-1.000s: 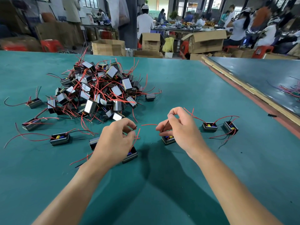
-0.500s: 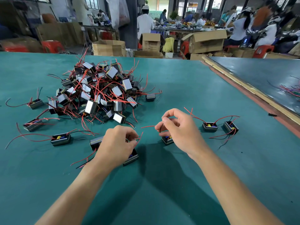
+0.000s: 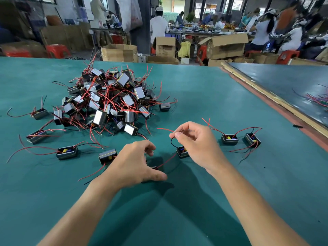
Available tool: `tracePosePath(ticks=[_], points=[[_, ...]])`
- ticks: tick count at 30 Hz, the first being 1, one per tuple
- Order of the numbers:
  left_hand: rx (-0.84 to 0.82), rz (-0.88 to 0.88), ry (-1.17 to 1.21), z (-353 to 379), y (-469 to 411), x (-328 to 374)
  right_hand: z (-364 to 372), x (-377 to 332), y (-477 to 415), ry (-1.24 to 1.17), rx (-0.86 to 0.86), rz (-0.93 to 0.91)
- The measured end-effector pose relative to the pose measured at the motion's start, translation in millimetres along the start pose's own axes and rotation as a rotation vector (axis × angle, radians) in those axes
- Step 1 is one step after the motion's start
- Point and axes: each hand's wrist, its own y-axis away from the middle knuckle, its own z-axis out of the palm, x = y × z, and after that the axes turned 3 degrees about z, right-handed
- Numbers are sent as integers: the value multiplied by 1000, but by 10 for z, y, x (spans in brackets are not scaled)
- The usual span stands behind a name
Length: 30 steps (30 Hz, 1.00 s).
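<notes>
Black thin wire [image 3: 171, 142] pinched by right hand [image 3: 197, 144]; left hand [image 3: 134, 164] curled round rectangular module [image 3: 154, 168].

No readable text on module [image 3: 182, 152]; red print on hanging plastic bag [image 3: 134, 18] too blurred.

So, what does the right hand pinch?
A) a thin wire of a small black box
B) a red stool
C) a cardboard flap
A: the right hand pinches a thin wire that loops down to the small black box below it.
</notes>
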Motion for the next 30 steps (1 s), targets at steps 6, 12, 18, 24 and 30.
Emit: tracePosePath(ticks=[6, 12, 18, 24, 30], points=[[-66, 164, -31, 36, 19, 32, -4, 24, 7, 55, -24, -30], [-39, 145, 33, 26, 13, -12, -2, 57, -17, 110, -22, -76], [-34, 141, 173, 6, 40, 66, 18, 85, -7, 184, -119, -105], [10, 9, 500, -8, 23, 205, 48, 90, 6, 223, -222, -149], [69, -19, 610, 10, 4, 156, 38, 111, 8, 212, -227, -155]])
